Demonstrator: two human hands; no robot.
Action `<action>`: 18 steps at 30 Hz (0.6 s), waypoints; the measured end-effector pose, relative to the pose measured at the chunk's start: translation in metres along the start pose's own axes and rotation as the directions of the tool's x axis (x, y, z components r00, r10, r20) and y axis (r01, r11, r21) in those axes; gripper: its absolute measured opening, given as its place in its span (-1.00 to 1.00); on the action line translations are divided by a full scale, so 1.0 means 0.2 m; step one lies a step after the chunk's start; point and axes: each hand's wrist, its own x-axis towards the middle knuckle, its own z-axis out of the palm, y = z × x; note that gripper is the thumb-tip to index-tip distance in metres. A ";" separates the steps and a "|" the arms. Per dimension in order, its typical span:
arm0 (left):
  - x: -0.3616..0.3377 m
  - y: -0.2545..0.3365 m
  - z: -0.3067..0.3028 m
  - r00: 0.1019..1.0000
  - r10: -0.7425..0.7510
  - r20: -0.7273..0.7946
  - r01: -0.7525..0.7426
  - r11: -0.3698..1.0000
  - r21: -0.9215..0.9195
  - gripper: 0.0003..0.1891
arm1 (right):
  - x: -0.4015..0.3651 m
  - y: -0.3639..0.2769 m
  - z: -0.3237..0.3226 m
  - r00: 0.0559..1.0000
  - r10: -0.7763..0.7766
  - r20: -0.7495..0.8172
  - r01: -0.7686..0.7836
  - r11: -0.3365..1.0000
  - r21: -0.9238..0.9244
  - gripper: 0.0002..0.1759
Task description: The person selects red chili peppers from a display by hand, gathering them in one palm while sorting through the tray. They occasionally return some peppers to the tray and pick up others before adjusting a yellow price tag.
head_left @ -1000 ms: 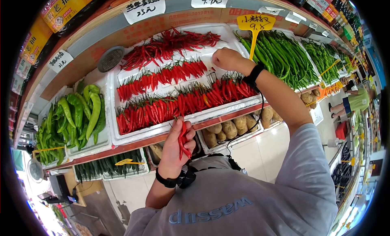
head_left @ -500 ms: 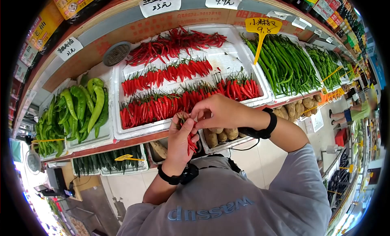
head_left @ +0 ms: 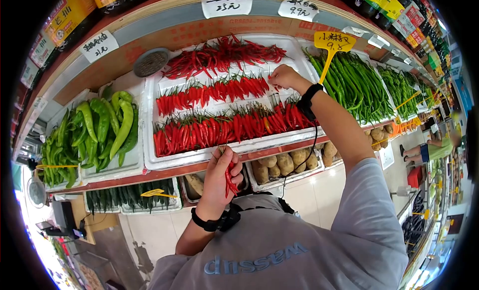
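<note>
1. Two hands have parted: right hand (head_left: 284, 76) now over white tray (head_left: 149, 161), fingers narrow, grip unclear
2. Left hand (head_left: 215, 182) still clasps red chilies (head_left: 230, 182) below it
3. Yellow price sign (head_left: 333, 42) beside right fingers

The bunch of chillies (head_left: 229, 179) in the left hand (head_left: 217, 182) is shown red. The same red is seen on the rows of chillies (head_left: 224, 128), with green stems, on the white tray (head_left: 199, 156). Green is seen on the peppers (head_left: 107, 123) and the long chillies (head_left: 349, 80). The price tag (head_left: 334, 40) is coloured yellow with dark writing. The sweatshirt (head_left: 299, 225) is grey, its lettering (head_left: 254, 261) seemingly blue. Both wristbands (head_left: 308, 98) are black.
</note>
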 end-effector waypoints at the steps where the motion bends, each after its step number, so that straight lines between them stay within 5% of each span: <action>1: 0.00 0.01 -0.01 1.000 -0.002 -0.019 0.002 1.000 -0.001 -0.93 | 0.00 0.00 0.01 0.999 -0.041 0.025 0.040 0.999 0.006 -0.75; 6: -0.01 0.01 -0.03 1.000 0.011 -0.028 -0.012 1.000 -0.021 -0.93 | -0.04 -0.04 0.05 0.981 -0.179 -0.079 0.177 0.984 -0.036 -0.76; 10: -0.01 0.00 -0.03 1.000 0.001 -0.019 -0.001 1.000 -0.020 -0.93 | -0.05 -0.04 0.07 0.977 -0.160 -0.139 0.171 0.983 0.069 -0.76; 18: 0.00 -0.02 -0.02 0.997 -0.082 0.008 0.082 0.988 -0.132 -0.86 | -0.14 -0.07 0.02 0.960 -0.198 -0.199 0.187 0.980 -0.073 -0.75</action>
